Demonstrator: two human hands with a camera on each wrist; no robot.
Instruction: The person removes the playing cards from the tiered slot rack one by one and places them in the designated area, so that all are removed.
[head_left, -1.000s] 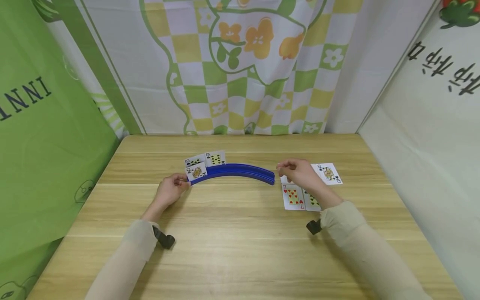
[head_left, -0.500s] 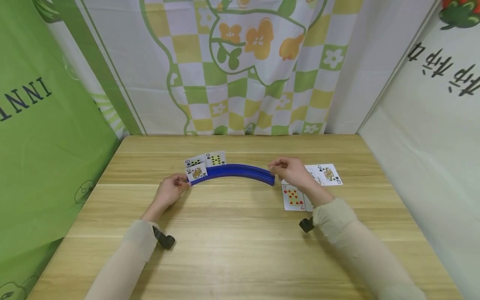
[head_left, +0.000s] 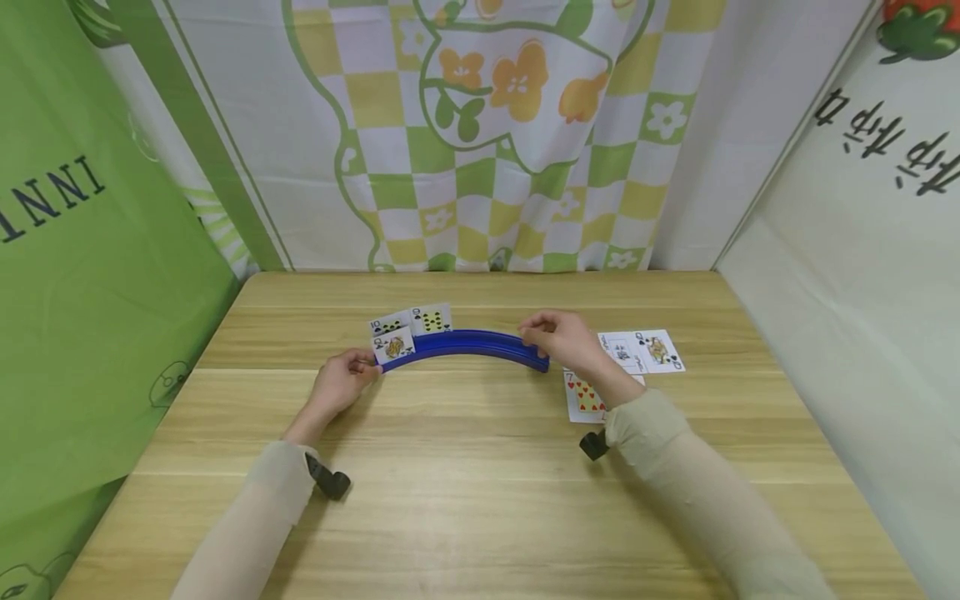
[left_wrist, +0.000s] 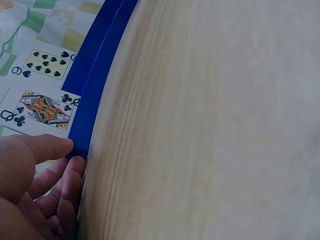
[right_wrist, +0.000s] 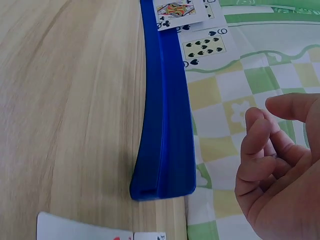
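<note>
One curved blue card holder (head_left: 472,341) lies on the desk (head_left: 450,500), long axis running left to right. I have the left hand (head_left: 342,385) nearer, its thumb and fingers pinching the left end beside the queen of clubs (left_wrist: 45,109); the right hand (head_left: 564,338), loosely curled with nothing held, hovers near the right end, the card holder stretching leftward from its fingers.

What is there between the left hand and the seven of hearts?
Only bare wooden table shows between the left hand and the seven of hearts in the head view; the blue card holder lies farther back.
</note>
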